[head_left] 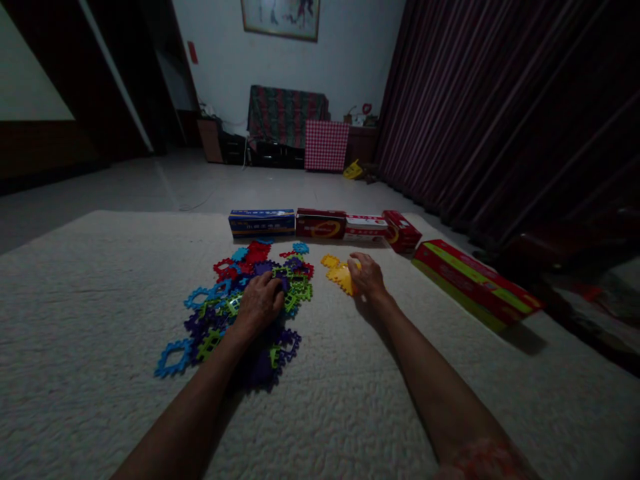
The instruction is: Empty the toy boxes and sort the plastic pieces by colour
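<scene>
My left hand [260, 302] rests over a heap of plastic building pieces [253, 363] with toothed edges, in purple, green, blue and red. Its fingers are bent down among the pieces, and what they grip, if anything, is hidden. To the right of the heap, my right hand [369, 275] has its fingers closed at the edge of a yellow toothed piece [341, 277]. A smaller yellow piece [329, 261] lies just beyond it. At the heap's near left is a blue square frame piece [173, 358].
Behind the pieces a blue box [263, 225], a dark red box [321, 225], a white-and-red box [367, 227] and another red box [401, 231] form a row. A long red-and-green box [473, 283] stands at right. All rest on a pale quilted cover [100, 300].
</scene>
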Demonstrator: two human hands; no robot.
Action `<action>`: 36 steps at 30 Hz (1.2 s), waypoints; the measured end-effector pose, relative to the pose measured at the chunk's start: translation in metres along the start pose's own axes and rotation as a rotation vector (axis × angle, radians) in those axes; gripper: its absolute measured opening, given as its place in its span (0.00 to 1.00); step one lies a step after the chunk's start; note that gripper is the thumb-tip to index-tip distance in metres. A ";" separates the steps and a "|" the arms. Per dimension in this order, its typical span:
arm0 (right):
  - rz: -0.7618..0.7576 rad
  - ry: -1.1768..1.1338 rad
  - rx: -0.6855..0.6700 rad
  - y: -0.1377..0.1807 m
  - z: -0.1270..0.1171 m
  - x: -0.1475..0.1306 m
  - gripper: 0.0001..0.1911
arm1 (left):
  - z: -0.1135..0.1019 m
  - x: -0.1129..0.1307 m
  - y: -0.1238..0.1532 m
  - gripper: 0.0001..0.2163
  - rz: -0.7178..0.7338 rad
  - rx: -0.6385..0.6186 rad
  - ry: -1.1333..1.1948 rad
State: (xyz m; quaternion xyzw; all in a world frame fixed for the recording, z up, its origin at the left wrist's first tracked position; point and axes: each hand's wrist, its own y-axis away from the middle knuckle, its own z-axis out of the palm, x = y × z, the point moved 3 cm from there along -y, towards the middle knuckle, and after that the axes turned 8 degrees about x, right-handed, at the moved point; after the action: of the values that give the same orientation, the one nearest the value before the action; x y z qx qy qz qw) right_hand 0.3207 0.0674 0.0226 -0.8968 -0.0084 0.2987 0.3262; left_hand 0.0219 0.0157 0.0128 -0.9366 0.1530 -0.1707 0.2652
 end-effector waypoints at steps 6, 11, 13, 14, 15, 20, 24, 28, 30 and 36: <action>0.179 -0.027 -0.179 0.015 -0.024 0.045 0.29 | -0.002 0.038 -0.039 0.13 0.117 -0.086 0.063; 0.101 -0.056 -0.259 0.031 -0.018 0.049 0.37 | 0.044 0.095 -0.099 0.17 0.135 -0.227 0.232; 0.068 0.001 -0.250 0.037 -0.014 0.049 0.39 | 0.069 0.108 -0.115 0.19 0.021 -0.213 0.250; 0.059 0.031 -0.246 0.039 -0.012 0.049 0.40 | 0.080 0.111 -0.120 0.19 -0.058 -0.204 0.240; 0.054 0.055 -0.242 0.040 -0.011 0.048 0.40 | 0.091 0.114 -0.123 0.20 -0.134 -0.193 0.230; 0.024 0.077 -0.219 0.044 -0.008 0.045 0.39 | 0.123 0.122 -0.117 0.18 -0.367 -0.139 0.233; 0.007 0.053 -0.178 0.042 -0.009 0.045 0.37 | 0.127 0.129 -0.107 0.17 -0.390 -0.031 0.231; 0.018 0.051 -0.185 0.042 -0.010 0.043 0.37 | 0.127 0.131 -0.101 0.17 -0.369 -0.004 0.237; 0.002 0.034 -0.176 0.044 -0.012 0.041 0.36 | 0.125 0.128 -0.100 0.17 -0.354 0.005 0.266; -0.045 -0.047 -0.138 0.045 -0.019 0.035 0.34 | 0.120 0.109 -0.102 0.16 -0.380 0.001 0.279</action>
State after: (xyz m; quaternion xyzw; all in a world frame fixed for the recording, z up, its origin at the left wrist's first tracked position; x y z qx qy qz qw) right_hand 0.3521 0.0279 -0.0111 -0.9095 -0.0566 0.3110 0.2700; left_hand 0.1880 0.1109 -0.0011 -0.9158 0.0091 -0.3452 0.2050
